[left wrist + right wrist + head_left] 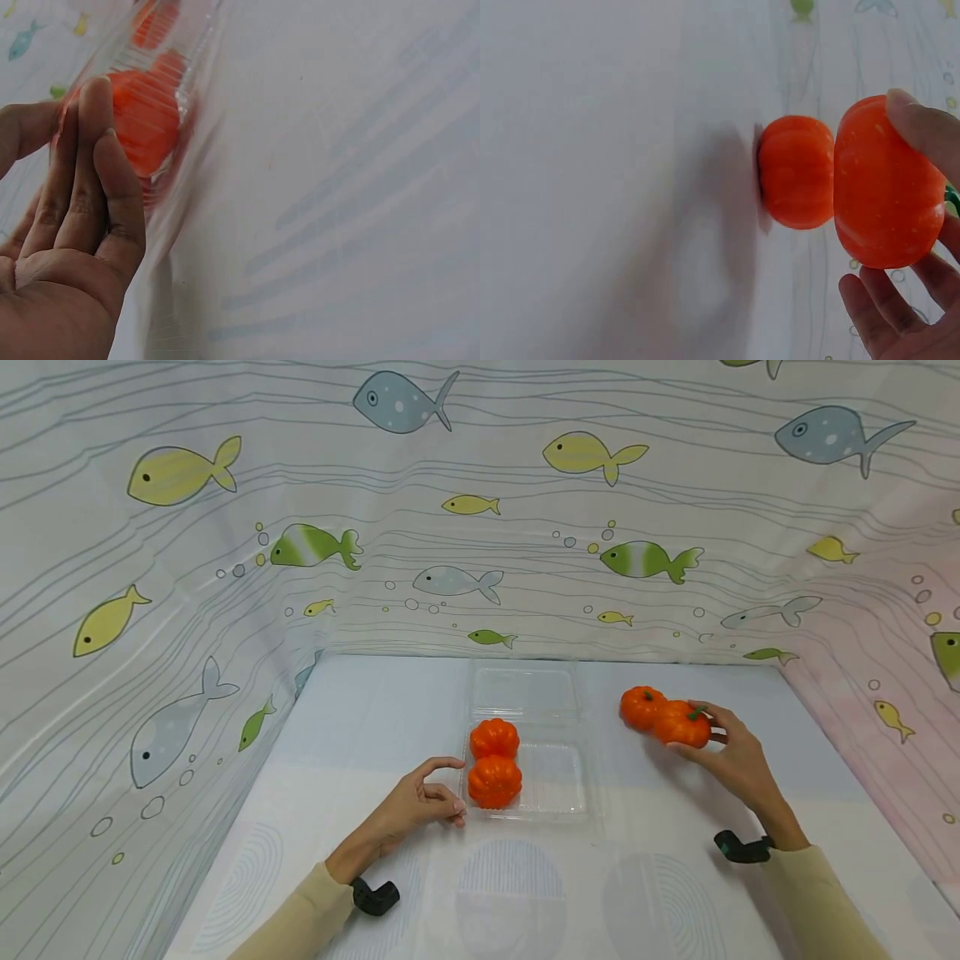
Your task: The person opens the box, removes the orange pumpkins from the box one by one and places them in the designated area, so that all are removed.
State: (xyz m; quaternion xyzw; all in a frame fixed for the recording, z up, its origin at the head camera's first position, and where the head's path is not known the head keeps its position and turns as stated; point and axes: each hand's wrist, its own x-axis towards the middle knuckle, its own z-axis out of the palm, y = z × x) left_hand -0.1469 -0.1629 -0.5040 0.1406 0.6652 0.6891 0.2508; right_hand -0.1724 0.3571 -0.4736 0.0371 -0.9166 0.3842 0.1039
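Observation:
My right hand (738,766) holds a small orange pumpkin (679,725) with a green stem between thumb and fingers. The right wrist view shows this pumpkin (885,187) raised off the table. Just behind it, a second orange pumpkin (637,707) sits on the tabletop. Two more pumpkins, a rear one (494,738) and a front one (494,782), fill the left half of a clear plastic clamshell box (558,781). At the box's left wall is my left hand (415,800), its fingers relaxed and fingertips right at the edge.
The box's clear lid (525,692) lies folded back, away from me. A white table (360,727) with pale printed shapes carries everything. Fish-patterned sheets (525,535) rise behind the table and along both sides.

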